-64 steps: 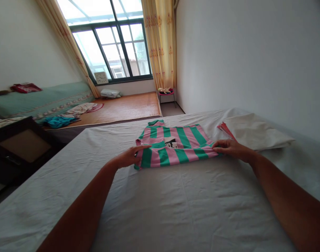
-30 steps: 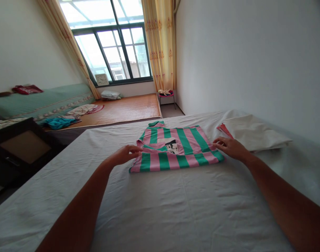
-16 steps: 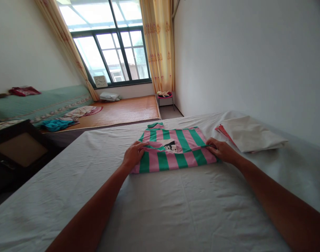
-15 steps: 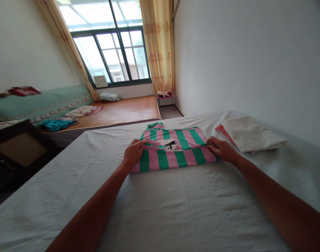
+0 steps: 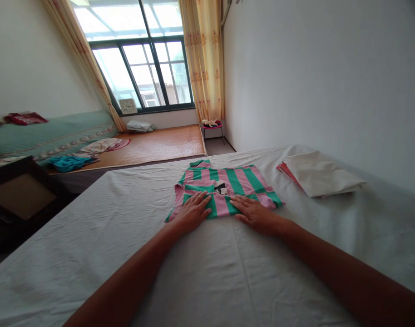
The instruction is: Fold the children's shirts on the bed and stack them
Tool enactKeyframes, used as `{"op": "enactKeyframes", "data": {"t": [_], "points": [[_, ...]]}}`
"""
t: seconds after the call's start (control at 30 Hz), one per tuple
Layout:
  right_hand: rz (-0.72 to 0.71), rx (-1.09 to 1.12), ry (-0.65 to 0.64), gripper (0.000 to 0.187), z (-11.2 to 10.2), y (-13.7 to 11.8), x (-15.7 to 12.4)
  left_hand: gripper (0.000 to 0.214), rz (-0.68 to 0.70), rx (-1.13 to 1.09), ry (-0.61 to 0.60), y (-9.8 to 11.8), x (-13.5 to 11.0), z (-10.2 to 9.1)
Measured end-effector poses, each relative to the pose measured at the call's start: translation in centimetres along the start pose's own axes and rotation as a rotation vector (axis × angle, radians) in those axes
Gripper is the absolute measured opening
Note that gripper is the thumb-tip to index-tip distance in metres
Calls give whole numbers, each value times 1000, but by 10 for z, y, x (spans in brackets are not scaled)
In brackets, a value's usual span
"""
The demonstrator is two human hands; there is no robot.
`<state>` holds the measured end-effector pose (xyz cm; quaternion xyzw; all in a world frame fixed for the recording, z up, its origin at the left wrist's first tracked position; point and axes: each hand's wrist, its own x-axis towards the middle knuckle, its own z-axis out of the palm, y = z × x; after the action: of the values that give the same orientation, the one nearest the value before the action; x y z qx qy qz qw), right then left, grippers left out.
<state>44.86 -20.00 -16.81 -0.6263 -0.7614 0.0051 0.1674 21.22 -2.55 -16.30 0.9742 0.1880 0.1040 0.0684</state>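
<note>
Fingers of the left hand (image 5: 193, 210) and right hand (image 5: 257, 214) are extended, slightly apart, and laid flat on the near folded section of a green-and-pink striped shirt (image 5: 235, 178). The shirt lies folded on a white sheet (image 5: 207, 277), its printed patch (image 5: 221, 188) just beyond the hands, a folded off-white cloth (image 5: 325, 175) to its right. Beyond the sheet are a mat-covered bed (image 5: 166, 144), a stool (image 5: 212, 127) and a window (image 5: 139, 68).

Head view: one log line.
left hand: flat on shirt; right hand: flat on shirt; shirt: folded, on sheet; pale cloth: right of shirt
</note>
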Motion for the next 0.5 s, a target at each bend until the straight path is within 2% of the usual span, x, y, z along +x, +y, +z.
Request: {"op": "enactKeyframes", "data": {"t": [0.1,0.23,0.37,0.5], "points": [[117,-30,-112,67,8,-3,-5,56,-70,65,-98,5,-4,4],[314,-101,-159,70,2,33,-18,56,-115,104,-135,2,-7,2],[499,-198,-89,63,0,71,-28,56,-105,77,-147,-5,-10,-2],[576,-223,36,58,-6,90,-33,66,48,-42,-261,-20,-15,-22]]}}
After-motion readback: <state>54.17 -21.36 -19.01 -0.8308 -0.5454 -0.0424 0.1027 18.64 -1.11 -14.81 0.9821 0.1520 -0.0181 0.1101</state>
